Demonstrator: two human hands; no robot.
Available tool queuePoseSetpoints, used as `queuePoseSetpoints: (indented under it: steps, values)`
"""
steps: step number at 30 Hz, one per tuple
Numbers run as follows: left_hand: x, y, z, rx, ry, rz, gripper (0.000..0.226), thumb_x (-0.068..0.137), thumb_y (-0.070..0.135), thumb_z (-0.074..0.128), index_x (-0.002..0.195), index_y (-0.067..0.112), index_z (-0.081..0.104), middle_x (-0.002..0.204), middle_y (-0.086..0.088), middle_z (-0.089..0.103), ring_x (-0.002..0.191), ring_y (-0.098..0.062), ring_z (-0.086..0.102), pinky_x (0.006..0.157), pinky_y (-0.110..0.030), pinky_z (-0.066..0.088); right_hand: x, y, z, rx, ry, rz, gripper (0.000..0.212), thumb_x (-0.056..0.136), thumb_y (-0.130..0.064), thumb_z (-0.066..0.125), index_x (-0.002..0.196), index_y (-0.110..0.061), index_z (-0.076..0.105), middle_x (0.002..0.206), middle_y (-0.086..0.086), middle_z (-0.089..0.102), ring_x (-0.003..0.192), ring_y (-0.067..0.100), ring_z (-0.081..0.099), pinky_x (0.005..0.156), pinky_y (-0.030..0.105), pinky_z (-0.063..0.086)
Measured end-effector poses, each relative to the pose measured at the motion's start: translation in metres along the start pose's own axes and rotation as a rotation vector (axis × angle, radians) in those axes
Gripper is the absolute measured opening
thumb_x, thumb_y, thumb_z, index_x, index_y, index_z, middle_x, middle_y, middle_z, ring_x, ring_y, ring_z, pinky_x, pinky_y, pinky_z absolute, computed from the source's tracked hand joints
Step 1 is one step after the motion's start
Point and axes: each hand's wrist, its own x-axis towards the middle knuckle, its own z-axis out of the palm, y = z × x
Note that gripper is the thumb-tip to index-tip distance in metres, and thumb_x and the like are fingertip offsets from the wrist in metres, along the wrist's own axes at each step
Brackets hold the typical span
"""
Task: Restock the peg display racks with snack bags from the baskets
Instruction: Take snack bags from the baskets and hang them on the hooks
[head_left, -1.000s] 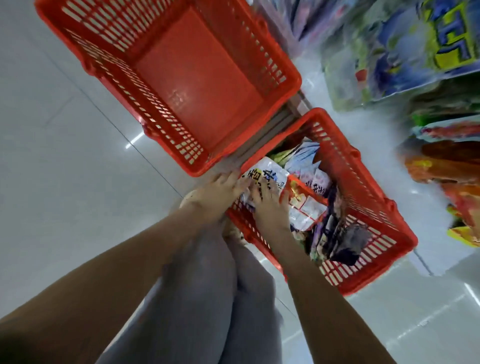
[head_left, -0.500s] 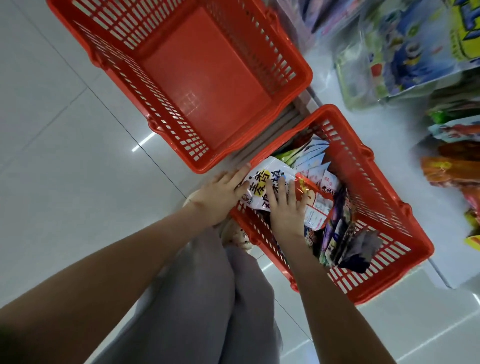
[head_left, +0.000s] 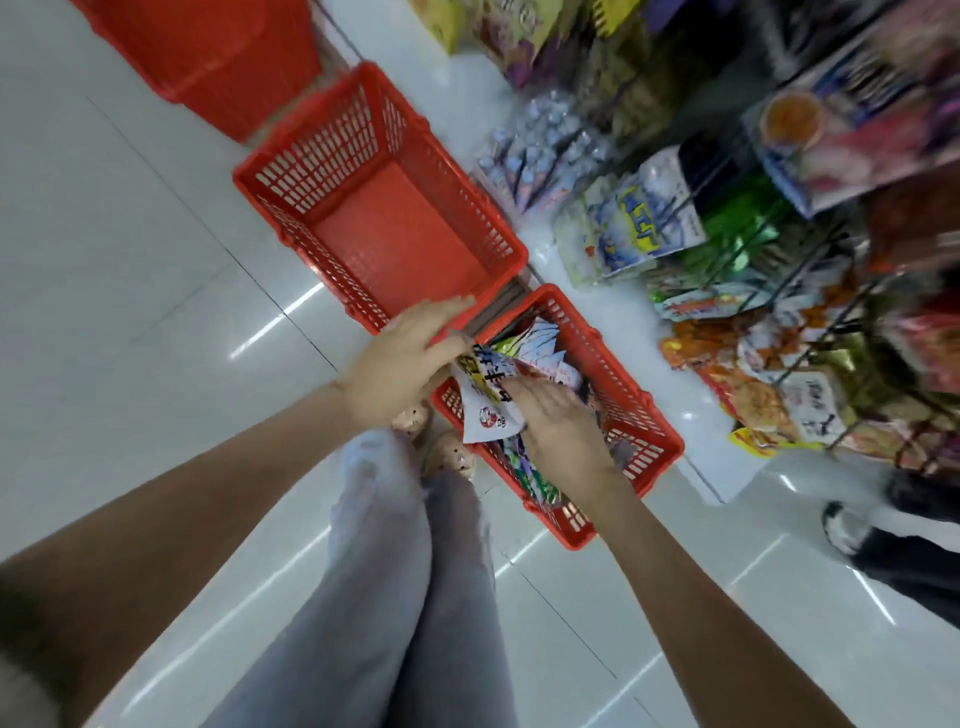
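Full basket (head_left: 618, 364) sits on the floor (head_left: 130, 312), packed w/ snack bags (head_left: 540, 343) on edge. White bag (head_left: 485, 410) w/ black & yellow print is tilted at the basket's near-left corner, lower end hanging out over the rim. R hand (head_left: 556, 415) lies on the bag's face, fingers together; thumb hidden, so can't tell if it pinches. L hand (head_left: 400, 364) is just left of the basket, fingers straight & close together, lower ones touching the bag's top-left edge. Empty basket (head_left: 322, 166) stands just beyond the full one, a 3rd (head_left: 208, 52) further back. Peg rack (head_left: 810, 332) w/ hung bags (head_left: 634, 228) is to the basket's right, blurred. Grey trouser legs (head_left: 395, 571) & shoes (head_left: 447, 457) are near-left of it.
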Motion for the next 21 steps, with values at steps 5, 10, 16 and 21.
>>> queuePoseSetpoints:
  steps: [5,10,16,21]
  values:
    - [-0.012,0.026,-0.164,0.213,0.214,0.116,0.015,0.088,0.021,0.048,0.089,0.014,0.061,0.089,-0.007,0.071,0.105,-0.024,0.057,0.096,-0.04,0.035,0.042,-0.077,-0.138,0.194,-0.147,0.065,0.067,0.064,0.002,0.045,0.13,-0.002,0.054,0.125,0.016,0.06,0.115,0.033,0.057,0.101,0.029,0.03]
    - [-0.043,0.037,-0.301,0.264,0.321,-0.069,0.019,0.088,0.025,0.048,0.083,0.013,0.062,0.066,-0.005,0.062,0.063,-0.027,0.06,0.063,-0.036,0.039,0.107,-0.145,-0.24,0.433,-0.224,0.127,0.053,0.096,-0.005,0.043,0.145,-0.023,0.038,0.127,0.0,0.057,0.113,0.013,0.054,0.089,0.026,0.038]
    - [-0.095,-0.001,-0.45,0.369,0.503,-0.239,0.018,0.088,0.018,0.057,0.078,0.007,0.067,0.064,-0.008,0.063,0.06,-0.029,0.06,0.057,-0.035,0.047,0.228,-0.268,-0.329,0.559,0.014,-0.117,0.038,0.097,-0.025,0.054,0.134,-0.032,0.045,0.127,-0.016,0.052,0.119,-0.003,0.048,0.096,0.016,0.041]
    - [-0.131,-0.059,-0.57,0.362,0.535,-0.317,0.018,0.092,0.019,0.058,0.084,0.007,0.068,0.074,-0.014,0.067,0.079,-0.036,0.06,0.065,-0.039,0.048,0.335,-0.397,-0.378,0.463,0.146,-0.242,0.019,0.095,-0.01,0.056,0.108,-0.007,0.068,0.096,-0.004,0.066,0.086,0.005,0.058,0.079,0.016,0.045]
